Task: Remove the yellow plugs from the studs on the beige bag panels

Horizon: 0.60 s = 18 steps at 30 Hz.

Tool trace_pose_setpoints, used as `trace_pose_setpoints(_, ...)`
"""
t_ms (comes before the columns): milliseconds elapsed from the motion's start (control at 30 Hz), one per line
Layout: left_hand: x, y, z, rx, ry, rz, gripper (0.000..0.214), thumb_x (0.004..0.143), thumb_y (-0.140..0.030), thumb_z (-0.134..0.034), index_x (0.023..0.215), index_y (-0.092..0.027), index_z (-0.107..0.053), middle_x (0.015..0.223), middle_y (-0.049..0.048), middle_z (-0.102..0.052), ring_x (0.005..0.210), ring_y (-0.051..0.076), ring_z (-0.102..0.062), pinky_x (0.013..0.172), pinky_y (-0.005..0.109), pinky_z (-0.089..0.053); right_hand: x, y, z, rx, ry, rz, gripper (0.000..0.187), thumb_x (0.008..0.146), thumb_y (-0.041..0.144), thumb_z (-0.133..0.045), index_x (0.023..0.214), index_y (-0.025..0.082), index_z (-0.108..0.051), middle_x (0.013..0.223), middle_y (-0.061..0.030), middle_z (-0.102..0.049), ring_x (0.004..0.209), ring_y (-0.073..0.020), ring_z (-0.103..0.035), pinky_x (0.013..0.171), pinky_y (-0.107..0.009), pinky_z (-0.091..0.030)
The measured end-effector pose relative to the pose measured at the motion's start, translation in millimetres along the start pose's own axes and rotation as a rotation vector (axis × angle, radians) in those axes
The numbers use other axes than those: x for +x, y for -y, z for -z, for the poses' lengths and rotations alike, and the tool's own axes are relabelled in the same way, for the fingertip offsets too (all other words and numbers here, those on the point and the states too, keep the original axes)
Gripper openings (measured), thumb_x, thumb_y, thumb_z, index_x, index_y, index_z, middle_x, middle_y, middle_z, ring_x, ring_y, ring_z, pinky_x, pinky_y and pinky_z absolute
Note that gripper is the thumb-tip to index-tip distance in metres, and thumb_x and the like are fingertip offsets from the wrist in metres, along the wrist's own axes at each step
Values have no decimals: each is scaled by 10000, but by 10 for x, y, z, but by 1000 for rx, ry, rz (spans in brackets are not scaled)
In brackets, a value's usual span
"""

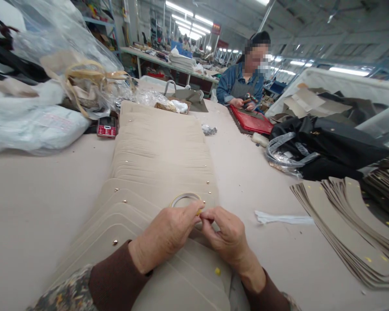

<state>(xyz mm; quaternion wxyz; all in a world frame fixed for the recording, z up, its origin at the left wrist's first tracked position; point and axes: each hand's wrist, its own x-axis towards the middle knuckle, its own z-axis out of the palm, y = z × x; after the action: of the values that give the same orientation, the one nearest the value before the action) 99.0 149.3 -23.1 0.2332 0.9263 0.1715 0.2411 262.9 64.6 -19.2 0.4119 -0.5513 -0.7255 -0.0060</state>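
Observation:
My left hand and my right hand meet over a long overlapping row of beige leather pieces with small metal studs. Both hands are closed in a pinch on a thin roll of tape that stands up between them. The left thumb and fingers hold the roll's rim. The right fingers pinch at its edge beside a small yellow bit. A yellow dot lies on the nearest beige piece, below my right wrist.
A fanned stack of grey-brown cut pieces lies at the right, with a white strip beside it. Black bags sit behind them. Plastic bags and a red phone are at the left. A person across the table works on a red mat.

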Motion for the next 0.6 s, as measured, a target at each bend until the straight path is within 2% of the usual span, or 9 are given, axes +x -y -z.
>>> trace_pose_setpoints(67,4,-12,21,2,10,23,112,983,-179,-404,1021,-186,-509,804,5,-662,692,170,-658,559,261,-462,-1,9,-8,-15,-20,13,185,816,24,-525,830,166,-643,717,-45,-693,658,-152,-646,624,-247,-487)
trace_pose_setpoints(167,14,-25,32,35,-53,-11,160,969,-130,-387,883,-194,-505,720,-18,-602,608,141,-592,525,252,-397,10,35,-4,0,-45,-51,170,794,47,-545,789,162,-671,670,-37,-690,592,-141,-633,576,-237,-473)
trace_pose_setpoints(233,25,-29,21,95,-117,-73,204,956,-98,-358,833,-196,-488,673,-23,-552,559,138,-533,503,260,-357,25,60,1,105,-49,-243,141,787,96,-571,742,164,-685,621,-26,-683,528,-130,-611,524,-226,-461)
trace_pose_setpoints(333,48,-34,-4,184,-183,-146,236,945,-81,-334,784,-201,-458,630,-31,-490,512,136,-455,480,267,-310,58,102,-6,406,-25,-656,115,782,209,-614,704,164,-686,532,-8,-665,450,-125,-589,462,-216,-459)
trace_pose_setpoints(400,60,-47,-16,221,-216,-157,241,950,-87,-333,770,-203,-445,617,-37,-470,501,132,-431,474,264,-292,78,121,-24,570,-19,-838,134,763,272,-642,701,160,-682,488,0,-654,427,-131,-590,454,-220,-474)
trace_pose_setpoints(467,61,-75,-20,246,-242,-158,244,956,-96,-337,761,-204,-437,608,-41,-460,498,129,-421,473,260,-282,92,117,-50,618,-30,-903,147,744,293,-662,696,156,-682,478,1,-652,427,-131,-592,455,-219,-476)
trace_pose_setpoints(600,31,-142,-29,229,-232,-182,236,954,-90,-361,762,-199,-444,622,-33,-479,533,131,-455,503,255,-331,78,-19,-82,510,-127,-905,142,712,288,-700,688,148,-691,514,11,-649,440,-103,-572,440,-188,-447)
